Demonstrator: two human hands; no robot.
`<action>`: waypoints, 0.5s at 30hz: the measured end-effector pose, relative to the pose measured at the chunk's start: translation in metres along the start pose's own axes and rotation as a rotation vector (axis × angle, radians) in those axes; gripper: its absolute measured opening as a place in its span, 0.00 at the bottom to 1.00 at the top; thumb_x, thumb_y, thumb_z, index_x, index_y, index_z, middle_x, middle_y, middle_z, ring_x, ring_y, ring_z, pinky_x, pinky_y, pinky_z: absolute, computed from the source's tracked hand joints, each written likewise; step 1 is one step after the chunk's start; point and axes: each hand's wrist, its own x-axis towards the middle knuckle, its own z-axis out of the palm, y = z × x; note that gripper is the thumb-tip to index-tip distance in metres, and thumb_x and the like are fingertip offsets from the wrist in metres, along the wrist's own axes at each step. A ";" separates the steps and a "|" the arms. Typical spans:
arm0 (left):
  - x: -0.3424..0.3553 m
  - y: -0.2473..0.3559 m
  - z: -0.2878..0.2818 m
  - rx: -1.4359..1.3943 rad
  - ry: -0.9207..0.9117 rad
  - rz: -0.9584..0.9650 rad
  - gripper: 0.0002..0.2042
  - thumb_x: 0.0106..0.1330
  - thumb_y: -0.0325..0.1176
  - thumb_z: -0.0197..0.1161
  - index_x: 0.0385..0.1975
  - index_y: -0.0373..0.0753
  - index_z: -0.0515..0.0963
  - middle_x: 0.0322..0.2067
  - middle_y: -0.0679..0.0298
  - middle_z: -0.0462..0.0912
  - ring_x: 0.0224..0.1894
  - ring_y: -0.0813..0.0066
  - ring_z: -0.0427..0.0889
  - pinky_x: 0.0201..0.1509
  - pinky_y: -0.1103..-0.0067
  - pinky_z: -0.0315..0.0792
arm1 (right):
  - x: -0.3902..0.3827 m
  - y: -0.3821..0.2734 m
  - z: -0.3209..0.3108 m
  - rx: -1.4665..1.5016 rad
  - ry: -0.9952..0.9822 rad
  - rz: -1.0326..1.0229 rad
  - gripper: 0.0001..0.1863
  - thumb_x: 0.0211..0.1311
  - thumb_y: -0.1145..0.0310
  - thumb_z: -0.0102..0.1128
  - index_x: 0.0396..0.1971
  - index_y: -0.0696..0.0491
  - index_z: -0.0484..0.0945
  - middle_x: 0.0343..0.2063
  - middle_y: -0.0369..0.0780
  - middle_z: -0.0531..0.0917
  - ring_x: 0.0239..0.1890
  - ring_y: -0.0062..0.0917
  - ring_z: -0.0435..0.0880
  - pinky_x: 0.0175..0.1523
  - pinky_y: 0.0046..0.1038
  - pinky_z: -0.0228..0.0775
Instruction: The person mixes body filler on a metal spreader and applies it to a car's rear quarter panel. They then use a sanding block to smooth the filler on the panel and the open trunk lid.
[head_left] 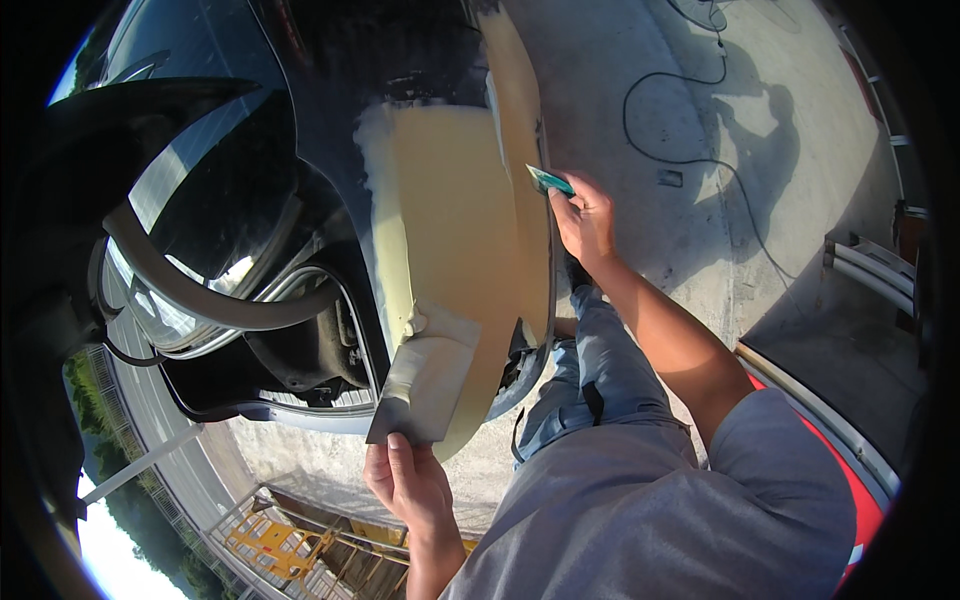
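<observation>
My left hand [408, 485] is closed on the near edge of a flat grey metal plate [437, 372]. A lump of pale filler [415, 322] sits at the plate's far corner. My right hand [586, 217] grips a small green putty spreader [552, 181]. The spreader's tip is at the right edge of a dark car's body panel [450, 200], which is coated in beige filler with a whitish left border. The plate overlaps the lower part of this panel in view; whether it touches the panel I cannot tell.
An open car door or hatch [150, 90] with dark trim stands at the left. A black cable [690, 162] runs over the concrete floor [600, 90] at the right. Below left is a yellow barrier [270, 545]. Something red [840, 480] lies behind my right side.
</observation>
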 end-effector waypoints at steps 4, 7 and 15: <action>-0.004 -0.003 -0.001 0.011 0.005 -0.001 0.12 0.78 0.29 0.56 0.56 0.34 0.79 0.51 0.56 0.85 0.48 0.68 0.86 0.48 0.73 0.82 | -0.003 -0.009 0.026 0.247 0.044 -0.004 0.11 0.70 0.83 0.59 0.50 0.64 0.82 0.47 0.39 0.83 0.45 0.17 0.83 0.48 0.22 0.79; -0.005 -0.002 0.000 0.003 0.014 -0.012 0.12 0.78 0.30 0.57 0.56 0.33 0.79 0.50 0.56 0.86 0.48 0.67 0.86 0.49 0.72 0.82 | -0.016 -0.012 0.029 0.082 0.009 -0.125 0.13 0.65 0.85 0.61 0.48 0.64 0.83 0.45 0.43 0.85 0.44 0.26 0.86 0.49 0.25 0.80; 0.002 -0.001 0.003 -0.002 0.087 -0.030 0.12 0.78 0.31 0.57 0.55 0.34 0.80 0.47 0.58 0.86 0.45 0.70 0.86 0.46 0.75 0.81 | 0.011 -0.025 -0.021 -0.298 -0.174 -0.263 0.11 0.62 0.80 0.58 0.44 0.61 0.83 0.39 0.46 0.85 0.40 0.41 0.86 0.45 0.33 0.78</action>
